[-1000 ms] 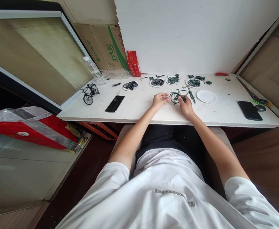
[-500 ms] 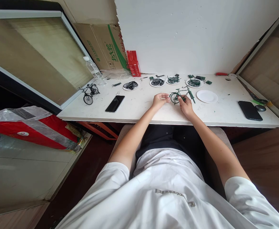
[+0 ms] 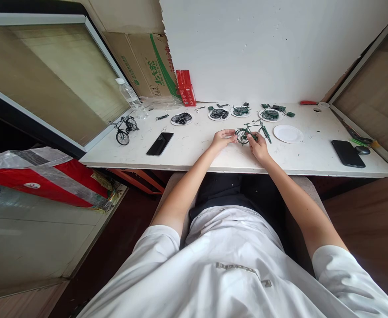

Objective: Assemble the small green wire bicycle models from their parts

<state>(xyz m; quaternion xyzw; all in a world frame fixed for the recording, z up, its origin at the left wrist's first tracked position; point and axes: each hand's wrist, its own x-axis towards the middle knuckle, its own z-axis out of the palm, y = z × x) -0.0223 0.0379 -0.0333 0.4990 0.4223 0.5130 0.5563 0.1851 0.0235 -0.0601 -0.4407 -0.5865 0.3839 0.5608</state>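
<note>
A green model bicycle is held upright just over the white table, its rear wheel to the left and its handlebar and front fork to the right. My right hand is closed on its lower middle, thumb and fingers by the pedals. My left hand pinches the back edge of the rear wheel between thumb and fingers; the exact contact is too small to make out. Beside the front fork lies a bare white plate. Behind the bicycle, a plate of green parts and another of green parts stand close by.
On the left stands a black model bicycle, near a phone and a water bottle. Plates of black parts line the back. A red box leans there. At right lie a black phone and a mouse.
My left fingers have closed slightly and come up against the rear wheel. The bicycle has shifted a touch; my right hand keeps its hold.
</note>
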